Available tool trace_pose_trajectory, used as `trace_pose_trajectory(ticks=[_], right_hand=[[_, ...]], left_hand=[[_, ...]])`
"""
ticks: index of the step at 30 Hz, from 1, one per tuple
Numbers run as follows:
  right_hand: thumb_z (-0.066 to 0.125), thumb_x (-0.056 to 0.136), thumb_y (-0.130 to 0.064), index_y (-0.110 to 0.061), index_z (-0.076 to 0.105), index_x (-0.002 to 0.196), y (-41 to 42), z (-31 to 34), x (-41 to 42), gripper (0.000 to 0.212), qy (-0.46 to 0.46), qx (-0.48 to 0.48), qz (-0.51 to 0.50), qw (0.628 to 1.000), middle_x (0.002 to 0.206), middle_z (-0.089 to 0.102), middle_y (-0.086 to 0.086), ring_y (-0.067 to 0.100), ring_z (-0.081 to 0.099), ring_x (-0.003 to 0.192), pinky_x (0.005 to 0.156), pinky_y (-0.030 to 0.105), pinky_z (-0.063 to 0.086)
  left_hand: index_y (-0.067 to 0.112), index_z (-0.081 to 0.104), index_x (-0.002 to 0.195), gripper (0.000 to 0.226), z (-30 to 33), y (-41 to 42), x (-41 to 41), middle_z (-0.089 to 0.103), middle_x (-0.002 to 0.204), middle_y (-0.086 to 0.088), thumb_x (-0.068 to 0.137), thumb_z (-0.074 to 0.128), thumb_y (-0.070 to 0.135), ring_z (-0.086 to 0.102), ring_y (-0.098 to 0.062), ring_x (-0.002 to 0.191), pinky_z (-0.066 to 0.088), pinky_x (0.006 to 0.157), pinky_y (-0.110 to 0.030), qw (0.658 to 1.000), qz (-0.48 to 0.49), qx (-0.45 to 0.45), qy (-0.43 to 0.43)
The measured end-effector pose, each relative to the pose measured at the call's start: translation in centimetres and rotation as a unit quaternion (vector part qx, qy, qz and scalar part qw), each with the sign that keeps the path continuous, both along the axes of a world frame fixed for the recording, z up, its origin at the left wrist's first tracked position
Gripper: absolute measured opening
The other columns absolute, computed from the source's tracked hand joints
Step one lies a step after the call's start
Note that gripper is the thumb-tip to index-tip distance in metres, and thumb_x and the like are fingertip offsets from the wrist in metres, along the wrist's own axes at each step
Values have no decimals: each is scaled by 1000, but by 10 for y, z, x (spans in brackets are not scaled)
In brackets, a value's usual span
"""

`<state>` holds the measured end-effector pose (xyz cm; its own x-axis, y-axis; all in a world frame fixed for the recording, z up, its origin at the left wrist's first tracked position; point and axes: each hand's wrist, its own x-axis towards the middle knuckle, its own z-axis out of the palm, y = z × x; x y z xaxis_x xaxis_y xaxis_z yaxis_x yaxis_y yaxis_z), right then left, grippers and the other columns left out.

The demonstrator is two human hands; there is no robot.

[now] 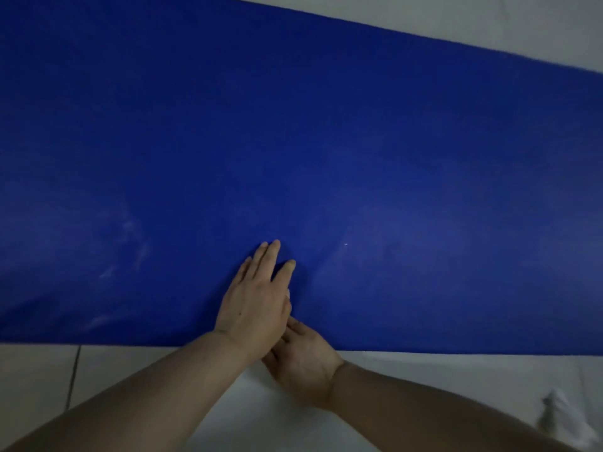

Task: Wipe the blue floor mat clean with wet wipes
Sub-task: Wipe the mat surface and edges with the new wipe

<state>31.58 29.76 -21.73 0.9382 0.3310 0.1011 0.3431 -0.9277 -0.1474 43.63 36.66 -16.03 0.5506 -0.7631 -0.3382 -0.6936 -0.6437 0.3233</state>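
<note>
My left hand (254,308) lay flat, fingers straight, on the blue mat (326,141) near its near edge. My right hand (303,360) sat tucked beneath it, its grip unclear. Open mat stretched far, left and right.

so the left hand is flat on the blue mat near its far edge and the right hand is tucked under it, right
Not quite. The head view shows the left hand flat on the blue mat near its near edge, close to the person, not the far edge. The right hand is indeed tucked partly under it.
</note>
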Motion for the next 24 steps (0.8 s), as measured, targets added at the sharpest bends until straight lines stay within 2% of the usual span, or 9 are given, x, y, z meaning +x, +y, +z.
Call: trace_pose_trajectory(ticks=[2, 5, 8, 12, 15, 16, 18, 20, 24], right_hand=[[63, 83, -20, -12, 69, 114, -12, 3, -10, 32, 18, -23, 11, 1000, 105, 71, 4, 26, 60, 111, 110, 43, 36], [57, 87, -21, -13, 63, 122, -29, 6, -23, 37, 41, -48, 10, 998, 117, 67, 5, 27, 55, 121, 109, 41, 37], [60, 88, -20, -10, 59, 128, -46, 6, -40, 41, 53, -31, -16, 998, 128, 61, 8, 30, 48, 129, 110, 41, 36], [51, 91, -19, -10, 55, 132, -86, 10, -74, 42, 52, -36, -39, 997, 137, 54, 8, 26, 48, 130, 110, 39, 36], [67, 85, -28, -10, 48, 137, -121, 15, -97, 58, 95, -95, -18, 991, 142, 48, 8, 24, 47, 131, 110, 36, 32], [65, 85, -28, -10, 46, 137, -128, 15, -102, 58, 102, -105, -18, 989, 143, 47, 8, 24, 46, 131, 110, 37, 30], [48, 90, -24, -11, 49, 136, -132, 14, -105, 48, 102, -93, -25, 990, 142, 49, 6, 22, 47, 130, 112, 36, 27], [33, 88, -22, -15, 54, 133, -130, 16, -102, 50, 134, -70, -40, 988, 140, 52, 3, 20, 50, 128, 110, 34, 28], [24, 88, -24, -15, 53, 135, -131, 23, -99, 55, 189, -80, -35, 978, 141, 50, 5, 22, 49, 129, 108, 35, 28]], left_hand=[[22, 6, 154, 55, 0, -11, -12, -17, 159, -6, 103, 25, 31, -15, -19, 146, -6, 117, -30, 1000, 12, 17, -3], [22, 1, 153, 56, 3, -27, -23, -21, 158, -6, 103, 23, 33, -18, -19, 146, -5, 119, -32, 999, 28, 43, 6], [23, -3, 153, 58, 4, -41, -33, -25, 157, -6, 103, 23, 34, -19, -20, 145, -3, 120, -36, 998, 20, 64, 2], [25, -8, 153, 58, 5, -60, -46, -30, 155, -5, 104, 21, 34, -21, -20, 145, -3, 120, -38, 996, -16, 87, 8], [28, -9, 152, 57, 4, -72, -56, -32, 154, -5, 104, 20, 37, -23, -21, 144, -5, 120, -41, 991, -59, 117, 27], [29, -10, 152, 57, 3, -75, -58, -34, 153, -5, 104, 20, 39, -25, -22, 143, -6, 119, -41, 989, -66, 132, 33], [30, -12, 151, 59, 4, -79, -56, -38, 151, -6, 103, 20, 42, -28, -23, 142, -5, 119, -43, 982, -79, 169, 40], [30, -13, 151, 59, 9, -84, -53, -39, 150, -7, 103, 20, 42, -27, -23, 143, -2, 120, -43, 973, -96, 204, 42], [29, -9, 152, 59, 17, -98, -55, -37, 152, -8, 103, 21, 42, -23, -25, 144, 4, 120, -41, 964, -86, 247, 50]])
